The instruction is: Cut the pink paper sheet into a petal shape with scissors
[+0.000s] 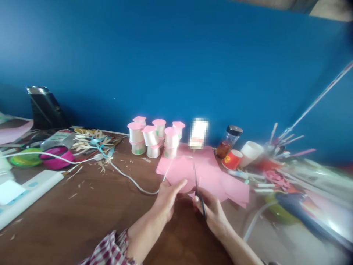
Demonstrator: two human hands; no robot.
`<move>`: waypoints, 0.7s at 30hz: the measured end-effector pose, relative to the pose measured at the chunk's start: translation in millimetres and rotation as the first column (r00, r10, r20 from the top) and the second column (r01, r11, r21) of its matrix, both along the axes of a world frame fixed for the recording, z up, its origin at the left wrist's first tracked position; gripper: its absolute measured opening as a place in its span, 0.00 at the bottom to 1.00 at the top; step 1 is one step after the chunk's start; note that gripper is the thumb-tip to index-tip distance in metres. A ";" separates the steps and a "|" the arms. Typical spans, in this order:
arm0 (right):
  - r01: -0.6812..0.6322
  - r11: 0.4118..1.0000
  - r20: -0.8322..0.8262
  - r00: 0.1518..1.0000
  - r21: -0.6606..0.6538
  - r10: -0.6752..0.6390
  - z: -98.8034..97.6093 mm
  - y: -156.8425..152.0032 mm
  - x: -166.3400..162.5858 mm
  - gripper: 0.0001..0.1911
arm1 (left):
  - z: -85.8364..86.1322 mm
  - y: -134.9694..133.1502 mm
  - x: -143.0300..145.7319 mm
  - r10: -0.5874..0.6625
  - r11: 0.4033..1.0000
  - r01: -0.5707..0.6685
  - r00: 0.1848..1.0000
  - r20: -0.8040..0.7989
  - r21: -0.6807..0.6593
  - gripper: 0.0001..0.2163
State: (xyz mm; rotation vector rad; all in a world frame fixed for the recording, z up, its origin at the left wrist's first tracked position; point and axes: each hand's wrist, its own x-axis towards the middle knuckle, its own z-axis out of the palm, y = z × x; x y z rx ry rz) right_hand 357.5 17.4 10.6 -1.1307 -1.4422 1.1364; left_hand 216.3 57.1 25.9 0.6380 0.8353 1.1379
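Note:
My left hand (168, 197) pinches a piece of pink paper (180, 173) by its lower edge, thumb on top. In my right hand (211, 211) is a pair of scissors (201, 204) with dark handles, its blades pointing away from me along the right side of that paper. Whether the blades are parted is too small to tell. Beneath and beyond both hands lie more pink paper sheets (234, 187), overlapping on the brown table (104, 221). Just behind the held paper stand several white paper cups (171, 140), stacked in pairs with pink paper tops.
A pixelated bright upright object (199, 133) stands behind the sheets. To the right are a dark-lidded jar (229, 141), a red cup (232, 160) and a blue-handled glue gun (300, 206). A white cable (132, 182), a power strip (33, 195) and a black flask (46, 108) lie leftward.

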 end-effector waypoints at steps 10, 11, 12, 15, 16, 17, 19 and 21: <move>0.016 0.999 -0.003 1.000 -0.033 -0.016 -2.3 -0.6 0.9 0.19 | -0.2 0.0 0.5 0.025 0.999 -0.025 1.000 -0.002 -0.029 0.20; 0.018 0.999 -0.002 1.000 -0.036 -0.018 -2.3 -0.8 0.9 0.20 | 0.7 -0.3 0.6 0.028 0.999 -0.028 1.000 -0.004 -0.039 0.20; 0.021 0.999 0.002 1.000 -0.035 -0.021 -2.1 -1.0 0.8 0.20 | 1.7 -0.5 0.8 0.032 0.999 -0.032 0.999 -0.006 -0.044 0.19; 0.021 1.000 0.013 1.000 -0.024 -0.020 -0.6 -1.3 0.2 0.20 | 4.0 -1.0 1.4 0.043 0.998 -0.044 0.999 -0.023 -0.035 0.18; 0.020 1.000 0.016 1.000 -0.019 -0.020 -0.1 -1.1 0.1 0.19 | 4.3 -1.1 1.6 0.047 0.998 -0.048 0.998 -0.029 -0.032 0.17; 0.021 1.000 0.020 1.000 -0.015 -0.020 0.2 -0.9 0.1 0.19 | 4.3 -1.0 1.7 0.051 0.998 -0.052 0.998 -0.030 -0.029 0.18; 0.024 1.000 0.031 0.999 -0.010 -0.024 0.1 -0.2 0.3 0.19 | 3.4 -0.7 1.6 0.048 0.998 -0.049 0.999 -0.025 -0.030 0.18; 0.026 1.000 0.031 0.999 -0.008 -0.026 -0.6 0.4 0.8 0.19 | 1.3 -0.3 1.3 0.037 0.999 -0.037 0.999 -0.011 -0.024 0.18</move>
